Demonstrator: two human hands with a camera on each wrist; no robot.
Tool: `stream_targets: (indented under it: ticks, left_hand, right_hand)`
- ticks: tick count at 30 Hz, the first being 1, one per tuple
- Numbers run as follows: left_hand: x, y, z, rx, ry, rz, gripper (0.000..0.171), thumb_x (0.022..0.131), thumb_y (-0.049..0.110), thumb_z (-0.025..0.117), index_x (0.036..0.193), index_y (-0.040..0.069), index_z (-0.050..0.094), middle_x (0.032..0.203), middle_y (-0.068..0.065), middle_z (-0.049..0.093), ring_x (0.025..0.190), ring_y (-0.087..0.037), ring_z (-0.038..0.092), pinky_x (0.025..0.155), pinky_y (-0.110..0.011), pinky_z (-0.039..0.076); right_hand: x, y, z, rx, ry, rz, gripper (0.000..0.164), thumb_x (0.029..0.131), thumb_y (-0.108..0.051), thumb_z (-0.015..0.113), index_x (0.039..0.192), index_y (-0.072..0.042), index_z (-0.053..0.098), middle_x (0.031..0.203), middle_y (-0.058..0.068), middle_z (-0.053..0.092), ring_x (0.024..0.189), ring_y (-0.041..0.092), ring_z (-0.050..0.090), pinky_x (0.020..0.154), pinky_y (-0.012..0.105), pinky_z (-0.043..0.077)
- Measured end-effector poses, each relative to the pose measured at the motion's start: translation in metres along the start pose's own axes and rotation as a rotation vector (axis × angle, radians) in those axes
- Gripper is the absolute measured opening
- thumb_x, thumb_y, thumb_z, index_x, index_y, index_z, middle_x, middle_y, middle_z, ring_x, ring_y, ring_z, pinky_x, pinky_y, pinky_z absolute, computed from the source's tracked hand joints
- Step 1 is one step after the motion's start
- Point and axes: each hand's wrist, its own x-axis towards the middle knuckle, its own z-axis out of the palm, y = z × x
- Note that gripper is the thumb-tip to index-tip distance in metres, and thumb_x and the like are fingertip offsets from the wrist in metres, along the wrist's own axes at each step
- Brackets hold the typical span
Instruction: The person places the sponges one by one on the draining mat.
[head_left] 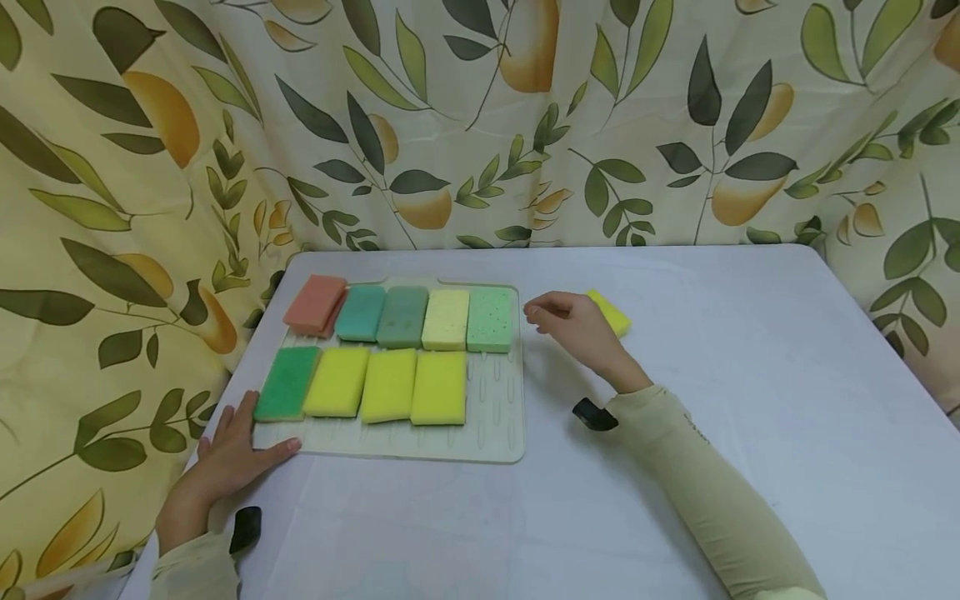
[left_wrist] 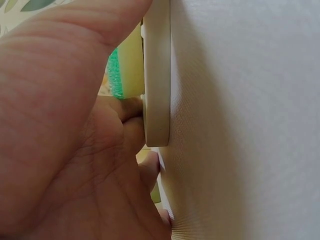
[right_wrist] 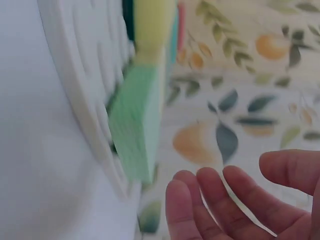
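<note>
A pale ribbed tray (head_left: 495,417) carries sponges in two rows. The back row runs from a red sponge (head_left: 313,306) through teal (head_left: 361,313), dark green and pale yellow sponges to a speckled light green sponge (head_left: 490,320). In front lie a green sponge (head_left: 287,384) and three yellow sponges (head_left: 387,386). My left hand (head_left: 228,454) rests at the tray's front left corner, fingers spread; the left wrist view shows fingers against the tray's edge (left_wrist: 157,80). Right of the tray, my right hand (head_left: 581,329) hovers with loosely bent fingers and holds nothing.
Another yellow sponge (head_left: 609,313) lies on the table right of the tray, partly hidden behind my right hand. The white-covered table (head_left: 750,350) extends to the right. A leaf-and-fruit patterned curtain (head_left: 480,167) hangs along the back and left.
</note>
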Motion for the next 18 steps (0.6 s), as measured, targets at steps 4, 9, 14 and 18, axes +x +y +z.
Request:
stream_targets:
  ticks: [4,9,14,18]
  left_hand:
    - [0.000,-0.001,0.001,0.004,-0.006,-0.002,0.127,0.096,0.059,0.073,0.165,-0.009,-0.009,0.167,-0.044,-0.004,0.154,-0.061,-0.016,0.113,-0.082,-0.011]
    - [0.000,-0.001,0.001,0.005,-0.003,-0.003,0.127,0.096,0.058,0.073,0.165,-0.009,-0.009,0.167,-0.044,-0.004,0.154,-0.061,-0.016,0.113,-0.082,-0.011]
    - [-0.001,-0.001,0.000,0.001,-0.001,0.001,0.126,0.097,0.058,0.073,0.165,-0.009,-0.010,0.167,-0.045,-0.004,0.154,-0.061,-0.016,0.113,-0.082,-0.010]
    - [-0.001,-0.001,0.001,-0.003,-0.005,0.002,0.126,0.097,0.058,0.073,0.165,-0.009,-0.010,0.167,-0.045,-0.004,0.153,-0.061,-0.016,0.113,-0.083,-0.010]
  right_hand:
    - [-0.002,0.004,-0.024,0.000,0.054,0.041,0.037,0.110,-0.021,0.060,0.134,0.005,0.068,0.136,0.021,0.069,0.121,0.043,0.066,0.106,0.053,0.052]
    - [-0.007,0.013,-0.049,-0.019,0.102,0.089,0.043,0.110,-0.028,0.060,0.138,0.002,0.067,0.140,0.020,0.066,0.125,0.034,0.062,0.106,0.041,0.051]
    - [-0.009,0.023,-0.068,-0.040,0.127,0.105,0.048,0.110,-0.034,0.060,0.143,0.001,0.064,0.143,0.019,0.065,0.130,0.029,0.056,0.108,0.039,0.045]
    - [-0.011,0.031,-0.082,-0.052,0.130,0.127,0.053,0.110,-0.036,0.060,0.147,0.002,0.060,0.147,0.020,0.061,0.138,0.033,0.052,0.115,0.050,0.040]
